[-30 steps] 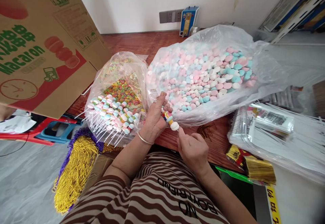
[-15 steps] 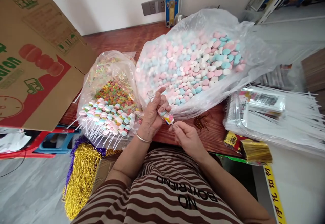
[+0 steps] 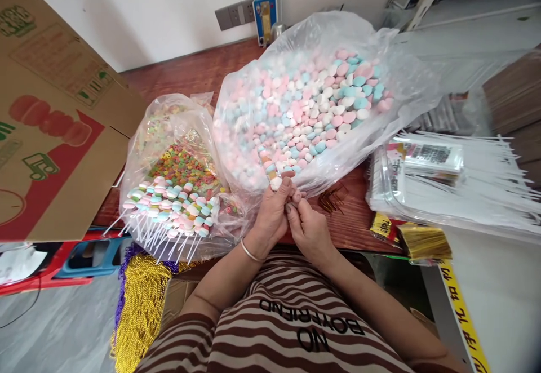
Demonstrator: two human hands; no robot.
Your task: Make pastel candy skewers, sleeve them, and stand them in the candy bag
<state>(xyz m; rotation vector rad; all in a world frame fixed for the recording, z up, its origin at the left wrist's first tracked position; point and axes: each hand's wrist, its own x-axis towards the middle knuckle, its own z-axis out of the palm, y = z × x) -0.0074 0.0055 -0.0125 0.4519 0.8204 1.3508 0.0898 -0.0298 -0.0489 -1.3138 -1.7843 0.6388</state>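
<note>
My left hand point(image 3: 274, 214) is closed around the lower end of a marshmallow skewer point(image 3: 271, 170), with white, blue and orange pieces showing above the thumb. Clear wrapping seems to cover it. My right hand point(image 3: 311, 227) is pinched shut against the left fingers, below the candy; what lies between its fingertips is hidden. Thin gold twist ties point(image 3: 332, 199) lie on the table just right of my hands. Behind them spreads a big clear bag of pink, white and blue marshmallows point(image 3: 325, 108). To the left, several finished marshmallow skewers point(image 3: 173, 207) rest on a bag of ring-shaped gummies point(image 3: 181, 164).
On the right are white sticks point(image 3: 486, 187), a stack of clear printed wrappers point(image 3: 435, 159) and a bundle of gold ties point(image 3: 425, 241). A large cardboard box point(image 3: 54, 108) stands at left. A blue device point(image 3: 267, 15) sits by the wall; gold bead strings point(image 3: 141, 305) hang below the table.
The skewer has turned from pointing down toward my right hand to standing up above my left thumb. My hands have come together. The whole view has shifted slightly.
</note>
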